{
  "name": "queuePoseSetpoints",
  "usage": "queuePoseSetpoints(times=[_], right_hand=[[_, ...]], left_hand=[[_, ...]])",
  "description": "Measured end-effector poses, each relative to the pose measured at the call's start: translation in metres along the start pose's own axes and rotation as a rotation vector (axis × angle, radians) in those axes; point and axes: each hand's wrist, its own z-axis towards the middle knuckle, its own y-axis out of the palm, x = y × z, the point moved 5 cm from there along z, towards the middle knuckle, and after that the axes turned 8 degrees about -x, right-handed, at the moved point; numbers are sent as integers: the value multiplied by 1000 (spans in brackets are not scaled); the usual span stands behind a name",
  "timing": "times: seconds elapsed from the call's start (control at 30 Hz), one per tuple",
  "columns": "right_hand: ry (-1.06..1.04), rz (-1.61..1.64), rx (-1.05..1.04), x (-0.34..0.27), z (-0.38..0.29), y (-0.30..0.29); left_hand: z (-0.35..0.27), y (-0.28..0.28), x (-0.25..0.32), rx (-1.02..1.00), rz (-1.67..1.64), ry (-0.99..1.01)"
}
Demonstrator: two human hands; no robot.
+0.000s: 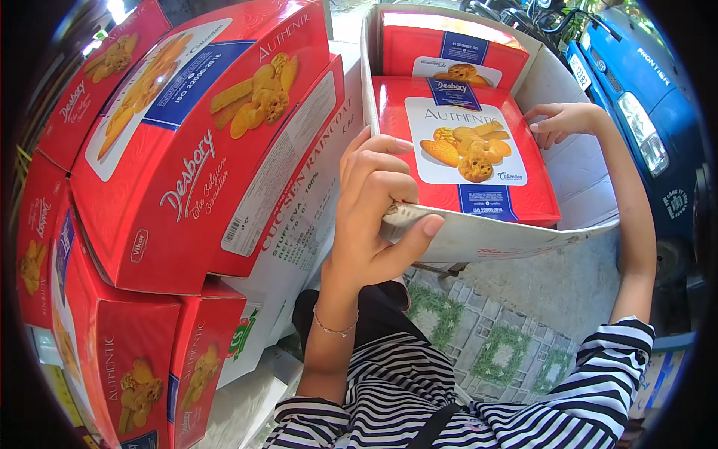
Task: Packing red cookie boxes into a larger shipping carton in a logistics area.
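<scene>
A large open cardboard carton [493,247] stands before me with red Desbory biscuit boxes inside. One red biscuit box [471,140] lies face up in it, its front printed with assorted biscuits. Behind that, a second red biscuit box [415,45] leans against the carton's far wall. My left hand [381,191] grips the carton's near left corner, thumb outside and fingers over the rim. Inside the carton's right part, my right hand [552,126] has its fingertips at the right edge of the face-up box, with the fingers loosely bent.
Several red biscuit boxes [185,168] are piled on my left, on a white printed carton [297,224]. A blue truck [639,101] stands close on the right. Part of a motorbike [538,22] shows beyond the carton. Below is a patterned floor covering [482,337] on concrete.
</scene>
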Motion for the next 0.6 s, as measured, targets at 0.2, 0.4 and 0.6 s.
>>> queuePoseSetpoints(times=[0.2,0.4,0.6], right_hand=[[-2,0,-1,2,1,0],[-1,-14,1,3,2,-2],[-60,-60,55,-10,-8,-7]], left_hand=[[0,2,0,0,-4,6],[1,4,-1,9,-7,-8],[5,1,-1,9,-37,-1]])
